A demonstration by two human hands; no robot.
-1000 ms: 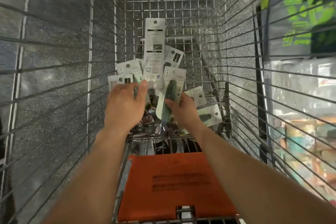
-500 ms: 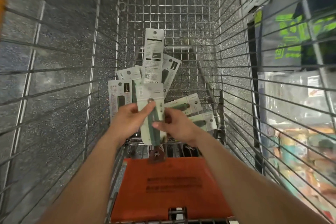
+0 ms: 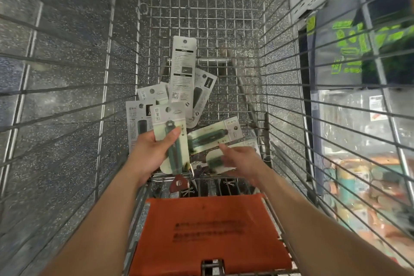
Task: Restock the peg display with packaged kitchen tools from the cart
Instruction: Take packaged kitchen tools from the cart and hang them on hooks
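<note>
A wire cart [image 3: 224, 18] holds a loose pile of packages [image 3: 182, 69] on its mesh floor. An orange flap [image 3: 208, 231] covers its near end.

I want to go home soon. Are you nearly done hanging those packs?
Not nearly. The pegs are out of view, so nothing shows as hung. The left hand grips one pack; the right hand reaches open toward a second pack. Other packs lie in the cart.

Cart [image 3: 264, 87]: shiny metal wire. Seat flap [image 3: 208, 231]: matt orange plastic. Packages [image 3: 182, 69]: paper card, glossy plastic blister.
</note>
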